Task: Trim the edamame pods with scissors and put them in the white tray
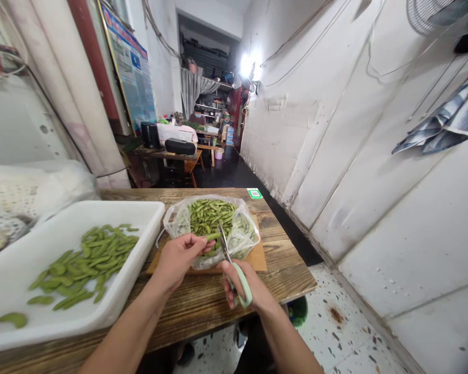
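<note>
No words or numbers can be read. A green-and-white sticker [255, 193] with a square code pattern lies at the far right corner of the wooden table [283, 236], any lettering on it too small to make out. The blue poster [130, 70] beyond carries reddish characters along its top edge and smaller print below, all too blurred to read.

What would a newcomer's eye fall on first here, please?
The green-handled scissors near the centre probably stand out, held in the right hand, their blades at the end of a green pod pinched by the left hand. Beyond, a clear bag of pods sits on a brown board, and a white tray with more pods stands to the left. Farther back, a bright lamp glares by the right-hand wall.
</note>
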Tool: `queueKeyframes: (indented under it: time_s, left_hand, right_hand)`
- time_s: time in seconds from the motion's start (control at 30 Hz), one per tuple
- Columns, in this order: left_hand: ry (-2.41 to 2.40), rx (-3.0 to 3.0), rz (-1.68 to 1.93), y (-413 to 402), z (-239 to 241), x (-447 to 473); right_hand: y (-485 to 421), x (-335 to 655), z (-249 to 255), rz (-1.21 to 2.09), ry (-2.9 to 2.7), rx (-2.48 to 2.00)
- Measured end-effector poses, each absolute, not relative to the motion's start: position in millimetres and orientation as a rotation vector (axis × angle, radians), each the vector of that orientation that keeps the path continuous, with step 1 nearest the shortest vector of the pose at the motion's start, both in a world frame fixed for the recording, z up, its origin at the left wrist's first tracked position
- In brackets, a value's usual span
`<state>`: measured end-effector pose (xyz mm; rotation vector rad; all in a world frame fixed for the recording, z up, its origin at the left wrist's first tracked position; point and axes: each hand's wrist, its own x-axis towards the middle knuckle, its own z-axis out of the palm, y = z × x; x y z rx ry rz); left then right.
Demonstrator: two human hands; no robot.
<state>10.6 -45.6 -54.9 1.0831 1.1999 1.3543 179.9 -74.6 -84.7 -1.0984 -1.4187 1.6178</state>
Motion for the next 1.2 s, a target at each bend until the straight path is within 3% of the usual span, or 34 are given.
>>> queueKeyframes:
  time_s: [0.5,0.9,1.2]
  left_hand:
    - [1.052,0.794,1.472,-28,-53,8]
    - [1.214,1.096,1.301,-34,-50,7]
    - [1.297,1.141,1.429,-34,-62,12]
  right_hand:
    - [-67,184,-91,1.628,-1.458,-1.111]
    - [-69,187,-89,1.59,-1.574,-1.07]
    - [-67,184,-89,1.56,-1.623,-1.103]
